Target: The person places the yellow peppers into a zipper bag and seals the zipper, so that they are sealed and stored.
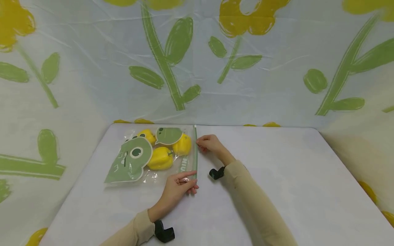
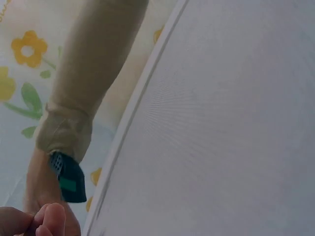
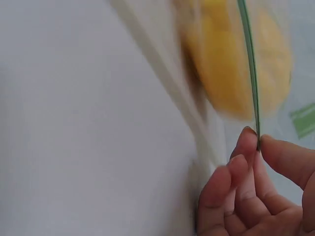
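Note:
A clear zip bag point(image 1: 129, 167) with green printing lies on the table, its green zip strip point(image 1: 195, 150) on the right side. Inside it are three yellow bell peppers point(image 1: 160, 158). My right hand point(image 1: 212, 143) pinches the zip edge toward its far end; in the right wrist view thumb and forefinger meet on the green strip point(image 3: 251, 64). My left hand point(image 1: 175, 189) pinches the same edge at the near corner. In the left wrist view, the left fingertips point(image 2: 51, 219) show at the lower left; the bag is out of sight there.
A white-covered table point(image 1: 277, 177) extends right of the bag. Behind it hangs a pale cloth point(image 1: 277, 92) printed with yellow flowers and green stems. Each wrist carries a small black camera mount point(image 1: 164, 234). The right sleeve point(image 1: 255, 201) crosses the table's near side.

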Tool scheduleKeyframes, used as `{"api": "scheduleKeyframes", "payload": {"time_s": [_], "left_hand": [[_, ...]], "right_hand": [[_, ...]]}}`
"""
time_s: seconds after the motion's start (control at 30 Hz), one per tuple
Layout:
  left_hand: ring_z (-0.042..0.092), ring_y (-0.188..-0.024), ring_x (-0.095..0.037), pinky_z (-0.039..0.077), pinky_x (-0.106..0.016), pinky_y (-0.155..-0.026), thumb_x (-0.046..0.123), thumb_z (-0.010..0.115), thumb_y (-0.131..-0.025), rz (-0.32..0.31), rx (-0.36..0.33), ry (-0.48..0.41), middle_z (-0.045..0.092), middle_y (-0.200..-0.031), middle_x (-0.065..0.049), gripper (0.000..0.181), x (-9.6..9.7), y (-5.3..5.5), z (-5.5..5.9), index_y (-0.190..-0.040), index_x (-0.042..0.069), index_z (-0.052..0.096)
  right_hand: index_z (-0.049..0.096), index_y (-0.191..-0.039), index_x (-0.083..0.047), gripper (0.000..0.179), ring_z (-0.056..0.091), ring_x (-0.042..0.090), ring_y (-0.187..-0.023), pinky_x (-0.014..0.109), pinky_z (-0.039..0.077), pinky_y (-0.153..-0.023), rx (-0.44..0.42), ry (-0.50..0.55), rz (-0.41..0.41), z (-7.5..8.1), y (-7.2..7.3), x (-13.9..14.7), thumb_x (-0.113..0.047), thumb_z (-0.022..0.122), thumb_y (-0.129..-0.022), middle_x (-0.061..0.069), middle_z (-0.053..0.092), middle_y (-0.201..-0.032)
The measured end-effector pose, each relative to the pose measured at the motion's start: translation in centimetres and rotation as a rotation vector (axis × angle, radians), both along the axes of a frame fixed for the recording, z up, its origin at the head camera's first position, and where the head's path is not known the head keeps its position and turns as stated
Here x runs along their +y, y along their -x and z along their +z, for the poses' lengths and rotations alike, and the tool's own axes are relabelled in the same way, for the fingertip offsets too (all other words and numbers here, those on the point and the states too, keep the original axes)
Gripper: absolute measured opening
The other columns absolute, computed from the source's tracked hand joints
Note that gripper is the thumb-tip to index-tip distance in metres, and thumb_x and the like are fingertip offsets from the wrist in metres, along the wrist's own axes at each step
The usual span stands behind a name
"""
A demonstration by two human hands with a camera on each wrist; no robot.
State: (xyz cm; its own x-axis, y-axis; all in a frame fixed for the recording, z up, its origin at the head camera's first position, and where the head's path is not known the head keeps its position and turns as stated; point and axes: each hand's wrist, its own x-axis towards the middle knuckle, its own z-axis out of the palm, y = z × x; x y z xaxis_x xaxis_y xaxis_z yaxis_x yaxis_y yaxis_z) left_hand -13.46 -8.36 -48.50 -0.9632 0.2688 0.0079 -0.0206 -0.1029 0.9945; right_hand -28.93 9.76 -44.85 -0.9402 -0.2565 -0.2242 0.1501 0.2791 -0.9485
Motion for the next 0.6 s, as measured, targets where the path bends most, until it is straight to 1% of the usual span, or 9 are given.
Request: {"api": "scheduleKeyframes", "payload": {"time_s": [0.13,0.2,0.27,0.33,0.43,0.5,0.6], "left_hand": [[0.068,-0.061,-0.014,0.050,-0.021,-0.056,0.006,0.072,-0.088,0.000,0.011,0.008,0.071,-0.078,-0.022,0.041,-0.2,0.0,-0.1,-0.126,-0.007,0.063],[0.068,-0.061,-0.014,0.050,-0.021,-0.056,0.006,0.071,-0.089,-0.001,0.015,0.015,0.071,-0.077,-0.022,0.041,-0.3,0.0,-0.1,-0.126,-0.007,0.062],[0.068,-0.061,-0.014,0.050,-0.021,-0.056,0.006,0.071,-0.089,0.001,0.022,0.016,0.071,-0.077,-0.021,0.040,-0.4,0.1,-0.1,-0.126,-0.008,0.062],[0.068,-0.060,-0.014,0.050,-0.021,-0.056,0.006,0.071,-0.089,-0.003,0.028,0.009,0.071,-0.077,-0.022,0.040,-0.4,0.1,0.0,-0.126,-0.008,0.062],[0.068,-0.061,-0.014,0.050,-0.021,-0.057,0.006,0.070,-0.090,-0.017,0.029,-0.016,0.071,-0.078,-0.023,0.042,-0.2,0.0,0.0,-0.127,-0.010,0.060],[0.068,-0.061,-0.014,0.050,-0.021,-0.057,0.006,0.070,-0.090,-0.024,0.025,-0.032,0.071,-0.078,-0.023,0.042,-0.1,0.0,0.0,-0.127,-0.011,0.060],[0.068,-0.060,-0.014,0.050,-0.021,-0.056,0.004,0.069,-0.090,-0.021,0.020,-0.045,0.071,-0.077,-0.022,0.041,-0.1,0.0,0.1,-0.127,-0.011,0.059]], "right_hand": [[0.066,-0.107,0.009,0.024,0.056,0.014,-0.060,0.025,0.050,-0.059,-0.027,0.092,0.064,-0.4,-3.2,0.2,-0.010,0.063,-0.093,0.005,0.062,-0.075],[0.065,-0.110,0.010,0.025,0.057,0.013,-0.060,0.026,0.051,-0.060,-0.046,0.129,0.075,-0.7,-4.4,0.1,-0.009,0.063,-0.094,0.005,0.062,-0.076],[0.063,-0.111,0.010,0.025,0.057,0.013,-0.062,0.025,0.052,-0.061,-0.056,0.160,0.070,-0.9,-5.2,0.0,-0.008,0.062,-0.094,0.005,0.063,-0.077],[0.062,-0.110,0.011,0.024,0.058,0.012,-0.062,0.024,0.052,-0.062,-0.058,0.192,0.055,-1.2,-5.6,0.1,-0.006,0.062,-0.093,0.004,0.063,-0.076],[0.063,-0.107,0.012,0.022,0.058,0.012,-0.062,0.024,0.052,-0.061,-0.042,0.227,0.042,-1.3,-5.8,0.2,-0.005,0.061,-0.093,0.005,0.063,-0.073],[0.063,-0.105,0.013,0.021,0.059,0.012,-0.061,0.024,0.053,-0.061,-0.042,0.240,0.046,-1.3,-5.9,0.3,-0.004,0.060,-0.094,0.006,0.063,-0.073],[0.065,-0.103,0.013,0.021,0.059,0.012,-0.060,0.024,0.053,-0.060,-0.044,0.233,0.052,-1.3,-5.6,0.3,-0.006,0.060,-0.095,0.006,0.064,-0.071]]}}
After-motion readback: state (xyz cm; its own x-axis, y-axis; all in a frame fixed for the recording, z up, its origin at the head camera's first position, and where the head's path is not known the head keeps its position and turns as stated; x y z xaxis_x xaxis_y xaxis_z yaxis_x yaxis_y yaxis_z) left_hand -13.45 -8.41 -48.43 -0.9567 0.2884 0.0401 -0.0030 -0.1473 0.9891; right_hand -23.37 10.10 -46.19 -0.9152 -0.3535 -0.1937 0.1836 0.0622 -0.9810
